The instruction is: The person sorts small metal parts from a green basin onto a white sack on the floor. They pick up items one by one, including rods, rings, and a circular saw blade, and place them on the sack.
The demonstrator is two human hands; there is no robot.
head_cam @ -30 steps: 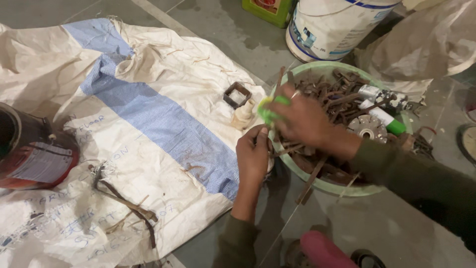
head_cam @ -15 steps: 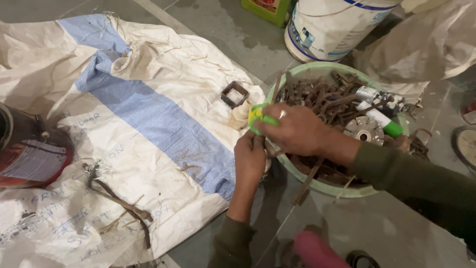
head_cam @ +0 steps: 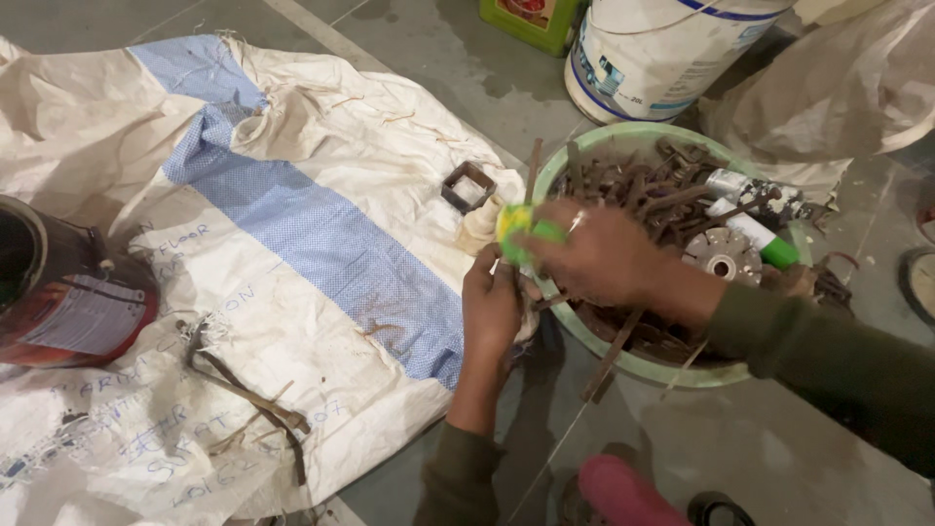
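A white and blue woven sack (head_cam: 292,244) is spread on the floor, and a green basin (head_cam: 623,356) of rusty scrap is set just right of it. At the basin's near-left rim, a small yellow-green object (head_cam: 516,231) is gripped by the right hand (head_cam: 594,255), directly above the clenched left hand (head_cam: 492,304); its long axis cannot be told.

White woven sack (head_cam: 243,244) with a blue stripe and handwriting in blue ink, spread flat over the floor at left. Dark red paint can (head_cam: 68,297) with a pale label, lying on the sack's left edge. White plastic bucket (head_cam: 662,54) with a blue-banded label, standing top centre. Green jerrycan (head_cam: 531,18) with a red label, just left of the bucket. Pale sack (head_cam: 838,88), bulging, at top right.
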